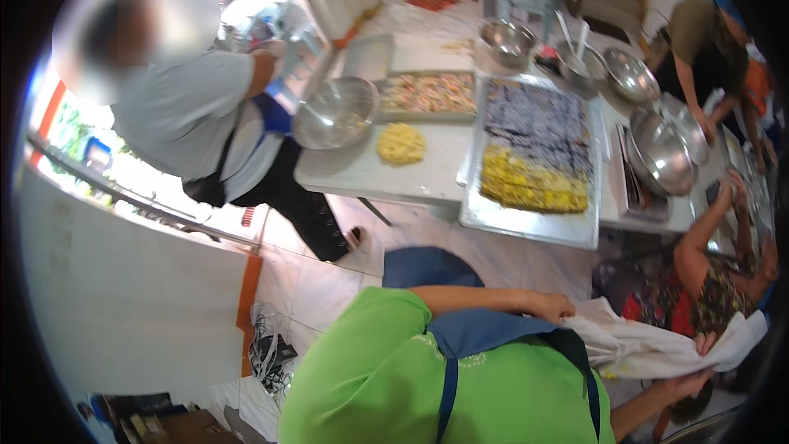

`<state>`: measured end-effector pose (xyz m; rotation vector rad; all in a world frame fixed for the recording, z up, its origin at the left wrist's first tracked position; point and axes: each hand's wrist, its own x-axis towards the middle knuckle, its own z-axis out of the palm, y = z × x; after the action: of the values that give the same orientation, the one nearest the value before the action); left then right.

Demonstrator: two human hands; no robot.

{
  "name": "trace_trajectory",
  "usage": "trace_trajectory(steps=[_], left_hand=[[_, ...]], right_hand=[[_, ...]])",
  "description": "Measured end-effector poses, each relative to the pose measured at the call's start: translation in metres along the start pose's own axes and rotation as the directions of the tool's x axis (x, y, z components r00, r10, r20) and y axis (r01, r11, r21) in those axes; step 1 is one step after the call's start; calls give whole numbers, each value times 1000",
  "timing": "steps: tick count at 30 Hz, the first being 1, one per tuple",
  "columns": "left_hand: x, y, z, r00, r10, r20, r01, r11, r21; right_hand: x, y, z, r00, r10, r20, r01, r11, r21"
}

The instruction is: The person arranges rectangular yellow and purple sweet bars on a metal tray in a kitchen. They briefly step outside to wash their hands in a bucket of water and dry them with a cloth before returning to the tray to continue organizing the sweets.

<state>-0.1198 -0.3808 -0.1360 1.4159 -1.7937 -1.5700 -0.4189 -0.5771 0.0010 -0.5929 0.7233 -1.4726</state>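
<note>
My left hand grips one end of a white cloth in front of my green shirt and blue apron. Farther right, my right hand holds the cloth's other part, with fingers showing at its fold. Beyond the cloth, on a table, a large metal tray carries a slab of food, purple on its far part and yellow on its near part. Left of it lie a mound of yellow shreds and a tray of multicoloured chopped food.
A large steel bowl sits at the table's left end; several more bowls stand right. A person in grey stands left. Co-workers are at the right, one in a patterned top nearby. Cables lie on the floor.
</note>
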Motion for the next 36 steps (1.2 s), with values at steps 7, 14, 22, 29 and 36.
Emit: trace_trajectory(steps=[7,14,22,29,36], left_hand=[[-63,80,-28,653,546,-525,-482,834,267],[-30,-42,32,873,280,-400,-462,738,-492],[-202,-1,-13,662,53,-748,-491,784,-379],[-259,36,-40,626,236,-743,-529,829,-183],[-254,75,-22,784,459,-418,-572,796,-198]], right_hand=[[-119,102,91,815,283,506,-239,959,-151],[-195,116,173,585,145,798,-268,963,21],[-166,118,111,844,365,392,-457,873,170],[-209,127,90,838,279,469,-202,957,-209],[-181,1,64,958,-179,224,164,983,81]])
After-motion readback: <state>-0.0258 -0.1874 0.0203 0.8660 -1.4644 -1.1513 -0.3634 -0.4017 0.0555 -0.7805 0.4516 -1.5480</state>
